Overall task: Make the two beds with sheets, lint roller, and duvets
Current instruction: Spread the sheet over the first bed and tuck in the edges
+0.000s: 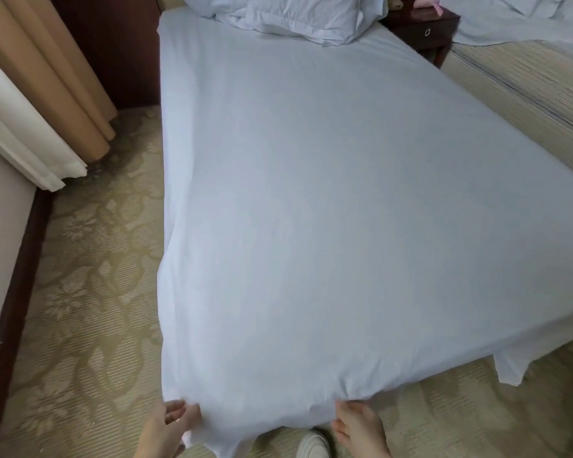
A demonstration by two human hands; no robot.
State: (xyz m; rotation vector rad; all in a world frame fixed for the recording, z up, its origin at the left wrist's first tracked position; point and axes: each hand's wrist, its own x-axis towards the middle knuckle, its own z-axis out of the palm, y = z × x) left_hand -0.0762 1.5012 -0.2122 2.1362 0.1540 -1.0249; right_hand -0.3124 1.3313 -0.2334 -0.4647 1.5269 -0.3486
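Fingers of my left hand (170, 424) and right hand (358, 424) curl round the near hem of the pale white cotton sheet (311, 209), bunching it. The sheet lies smooth over the near bed. Rumpled white pillows (298, 14) sit at its far end, and a dark wooden nightstand (424, 31) stands far right.

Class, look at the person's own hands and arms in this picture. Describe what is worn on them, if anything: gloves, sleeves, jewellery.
Nothing is worn that the view shows. The left hand and the right hand have no gloves, and no ring, watch or bracelet is visible. No sleeve or cuff appears before the bottom edge of the picture. The image is soft, so small marks cannot be told.
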